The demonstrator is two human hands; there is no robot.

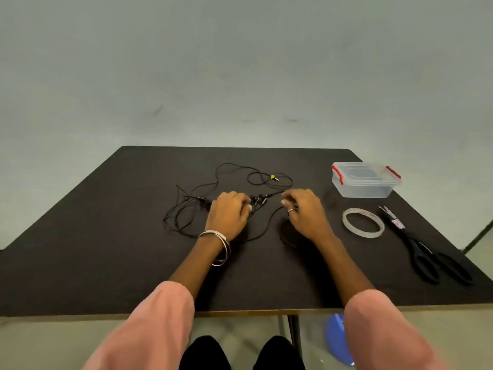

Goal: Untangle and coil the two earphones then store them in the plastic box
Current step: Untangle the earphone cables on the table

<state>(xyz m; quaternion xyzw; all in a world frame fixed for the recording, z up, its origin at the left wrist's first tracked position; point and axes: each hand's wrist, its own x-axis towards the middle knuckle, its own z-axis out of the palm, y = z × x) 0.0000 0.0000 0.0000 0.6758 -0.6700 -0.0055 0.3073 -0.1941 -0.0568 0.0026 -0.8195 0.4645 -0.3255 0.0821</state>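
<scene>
- Fingers (pixel 241 200) of our left hand (pixel 229 214) were curled down onto the black earphone cables (pixel 202 201) mid-desk; looked like a pinch on the earbud cluster, though we couldn't tell exactly which strand.
- Our right hand (pixel 306 212) had its fingers (pixel 286 198) curled too, touching or pinching a cable run by the thumb ring; exact grip hidden.
- Tangle sat around and between our hands: loose loops spread toward the desk's left side and far edge, and a plug with a yellow tag (pixel 272 177) lay beyond the hands.
- Long axis of the mess ran left to right across the desk (pixel 106 263), so we judged the next pull would be hands apart along that line.
- Left hand was nearer the bulk of the knot; right hand was nearer the plastic box (pixel 365 180).
- Box stood by the far right corner, lid on, well apart from the cables.
- Tape roll (pixel 363 222) and scissors (pixel 426 252) lay along the right edge, untouched.
- Task looked early: nothing coiled.
</scene>
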